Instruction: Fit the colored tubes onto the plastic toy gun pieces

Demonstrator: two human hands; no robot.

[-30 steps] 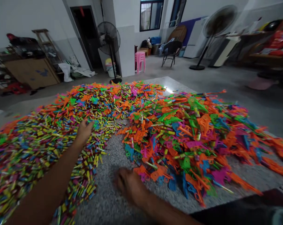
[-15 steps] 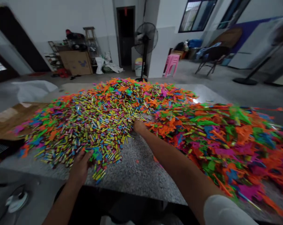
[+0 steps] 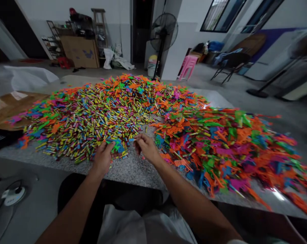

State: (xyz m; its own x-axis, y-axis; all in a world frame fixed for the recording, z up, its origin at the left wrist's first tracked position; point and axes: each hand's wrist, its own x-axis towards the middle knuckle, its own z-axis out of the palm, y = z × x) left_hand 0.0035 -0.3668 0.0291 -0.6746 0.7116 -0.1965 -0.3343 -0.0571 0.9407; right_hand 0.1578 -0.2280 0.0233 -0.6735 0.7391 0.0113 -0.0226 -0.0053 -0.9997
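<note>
My left hand (image 3: 102,157) is closed on small blue and green plastic pieces (image 3: 118,146) at the near edge of a heap. My right hand (image 3: 147,149) faces it, fingers pinched on a thin, light-blue stick-like piece (image 3: 131,139) that points at the left hand. Behind both hands rises the heap of short, shiny, mostly yellow wrapped tubes (image 3: 100,115). To the right of my right hand lies a pile of flat orange, green, pink and blue plastic shapes (image 3: 219,142); their exact kind is hard to make out.
Both piles rest on a grey speckled tabletop (image 3: 135,174). A black object (image 3: 6,137) lies at its left end beside a brown board (image 3: 6,110). Past the table stand a fan (image 3: 163,32), pink stools (image 3: 188,66) and a chair (image 3: 231,64).
My right hand has come back from between the piles towards my left hand, now with a small stick-like piece. My left hand has moved right with its blue and green pieces. The view has tilted down.
</note>
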